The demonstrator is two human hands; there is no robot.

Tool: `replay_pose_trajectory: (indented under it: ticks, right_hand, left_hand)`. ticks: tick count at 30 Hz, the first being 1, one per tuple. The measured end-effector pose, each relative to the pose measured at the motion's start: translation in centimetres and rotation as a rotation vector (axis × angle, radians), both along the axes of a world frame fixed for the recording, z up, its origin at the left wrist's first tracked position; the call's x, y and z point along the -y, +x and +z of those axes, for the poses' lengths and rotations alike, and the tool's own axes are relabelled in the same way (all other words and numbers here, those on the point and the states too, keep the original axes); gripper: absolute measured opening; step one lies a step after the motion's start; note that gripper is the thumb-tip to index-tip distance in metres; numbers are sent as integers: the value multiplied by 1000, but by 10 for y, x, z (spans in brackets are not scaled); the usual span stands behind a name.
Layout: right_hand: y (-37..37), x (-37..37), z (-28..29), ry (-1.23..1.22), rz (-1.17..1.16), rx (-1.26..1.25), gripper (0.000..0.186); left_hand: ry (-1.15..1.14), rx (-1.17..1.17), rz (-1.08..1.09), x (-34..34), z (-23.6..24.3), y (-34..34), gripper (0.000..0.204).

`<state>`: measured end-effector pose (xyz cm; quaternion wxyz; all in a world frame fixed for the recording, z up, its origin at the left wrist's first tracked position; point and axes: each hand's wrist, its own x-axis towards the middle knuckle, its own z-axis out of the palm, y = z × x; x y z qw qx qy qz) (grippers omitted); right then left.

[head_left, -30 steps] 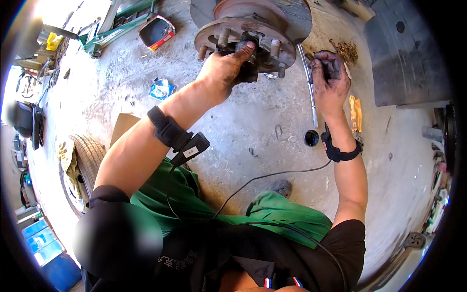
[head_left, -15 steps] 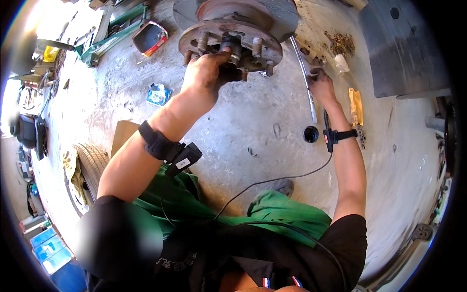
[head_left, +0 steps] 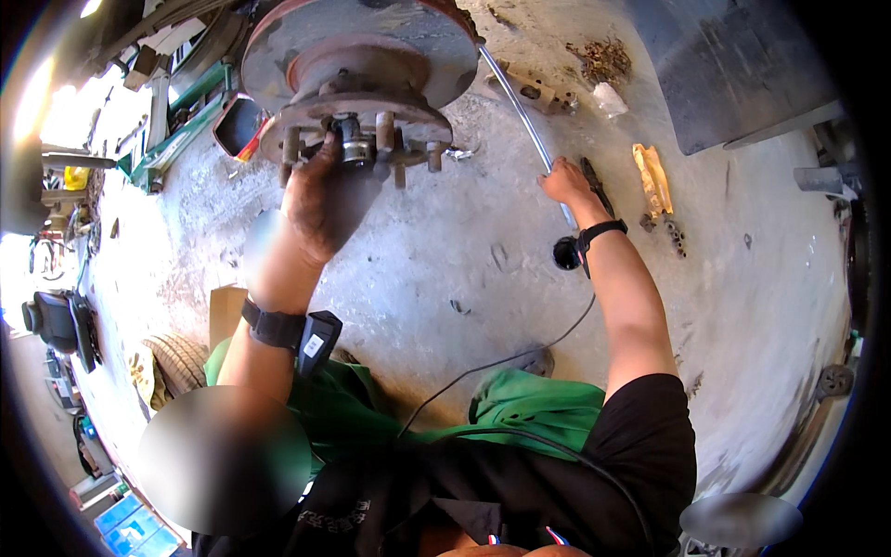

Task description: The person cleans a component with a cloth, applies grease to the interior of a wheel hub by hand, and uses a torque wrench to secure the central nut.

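At the upper left, a rusty wheel hub (head_left: 320,119) with several studs stands out from a brake disc (head_left: 371,46). My left hand (head_left: 316,200) is closed at the hub's middle, its thumb against a dark, socket-like cylinder (head_left: 355,144) with a shiny band. Its other fingers are hidden behind the hand and in shadow. To the right, my right hand (head_left: 566,186) closes around the lower part of a long, shiny metal bar (head_left: 520,110), whose far end reaches the disc's edge. A dark, elongated object (head_left: 597,186) lies beside that hand.
A round black cup-like piece (head_left: 565,253) is on the concrete floor below the bar. A yellow wrapper (head_left: 652,181) lies farther right, near a large dark panel (head_left: 733,74). A red-edged tray (head_left: 239,128) and a tyre (head_left: 176,362) are on the left.
The view has shifted, so the hub now appears farther left. My right hand has moved from beside the bar onto its lower part. My left hand stays at the hub's middle.
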<state>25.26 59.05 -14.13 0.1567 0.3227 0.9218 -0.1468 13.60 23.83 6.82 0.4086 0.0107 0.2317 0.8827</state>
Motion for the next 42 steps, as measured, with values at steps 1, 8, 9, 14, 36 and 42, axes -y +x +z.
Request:
replay_pose_trajectory:
  ticks: [1, 8, 9, 14, 36, 42]
  right_hand:
    - [-13, 9, 4, -46, -21, -28, 56]
    - [-32, -6, -43, -26, -111, -208, 59]
    - [-32, -17, -46, -16, -98, -211, 59]
    - [-38, -4, -26, -48, -413, -345, 58]
    - [198, 16, 56, 328, 208, -767, 12]
    - [278, 3, -10, 489, 684, -835, 26]
  left_hand:
    - [16, 0, 30, 8, 5, -3, 51]
    - [-614, -305, 422, -22, -10, 10, 31]
    - [-594, -336, 456, -25, -9, 11, 32]
    - [-736, -342, 362, -7, -7, 3, 48]
    - [-814, -1421, -21, -56, 17, 75, 66]
    - [-852, -1592, -113, -61, 0, 91, 82]
